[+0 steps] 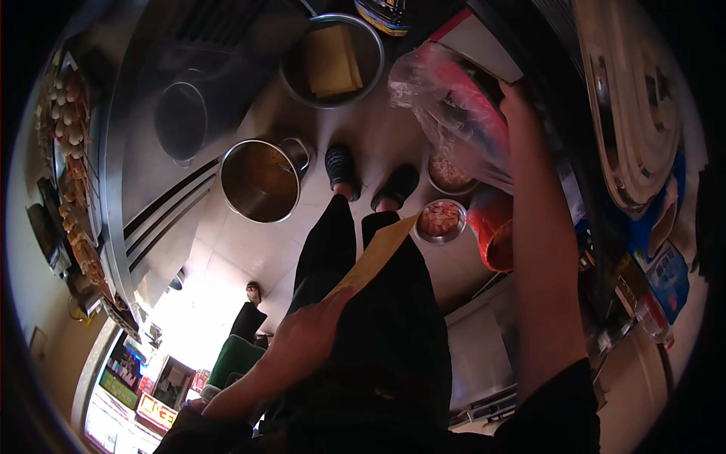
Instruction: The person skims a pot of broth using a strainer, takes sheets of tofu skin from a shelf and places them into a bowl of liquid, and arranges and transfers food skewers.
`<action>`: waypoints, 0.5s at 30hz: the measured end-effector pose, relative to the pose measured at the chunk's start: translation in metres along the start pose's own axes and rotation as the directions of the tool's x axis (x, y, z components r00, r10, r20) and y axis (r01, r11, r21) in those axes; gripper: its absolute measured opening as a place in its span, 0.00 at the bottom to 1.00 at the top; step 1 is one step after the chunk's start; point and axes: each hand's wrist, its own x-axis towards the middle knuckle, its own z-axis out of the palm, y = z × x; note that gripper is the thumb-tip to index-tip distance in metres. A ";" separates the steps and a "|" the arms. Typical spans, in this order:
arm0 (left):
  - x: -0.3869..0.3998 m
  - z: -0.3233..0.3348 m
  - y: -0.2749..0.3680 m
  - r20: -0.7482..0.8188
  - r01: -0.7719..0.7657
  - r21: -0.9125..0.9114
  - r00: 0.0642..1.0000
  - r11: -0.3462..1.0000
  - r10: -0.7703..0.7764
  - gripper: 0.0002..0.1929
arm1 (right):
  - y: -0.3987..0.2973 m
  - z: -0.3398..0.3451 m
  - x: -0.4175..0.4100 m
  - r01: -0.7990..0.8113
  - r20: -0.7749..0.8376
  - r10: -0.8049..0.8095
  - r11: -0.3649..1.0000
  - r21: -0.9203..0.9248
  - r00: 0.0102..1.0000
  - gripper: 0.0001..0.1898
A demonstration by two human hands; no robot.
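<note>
My left hand (311, 326), in front of my thighs, grips one end of a thin yellow sheet (377, 255) that looks like tofu skin. The sheet stretches away from me over my knees. My right arm reaches far out on the right, and my right hand (512, 102) is at a white-and-red box (481, 48) on a dark shelf. Its fingers are mostly hidden, so I cannot tell what it holds. Crumpled clear plastic (437, 96) hangs beside that hand. A steel basin (374, 34) on the floor ahead holds similar folded yellow sheets (332, 62).
Left of my feet stands a steel pot (262, 198) with brown residue. Bowls of meat pieces (440, 219) and pale shreds (451, 171) sit right, near a red bag (492, 232). Skewered food (71, 125) lies on the left counter (164, 136). Another person (235, 357) is behind on the left.
</note>
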 end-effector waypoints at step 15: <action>0.055 0.041 -0.041 -0.239 0.115 0.036 0.966 0.993 -0.103 0.27 | -0.057 0.146 -0.339 -0.823 0.475 0.674 0.501 0.269 0.566 0.27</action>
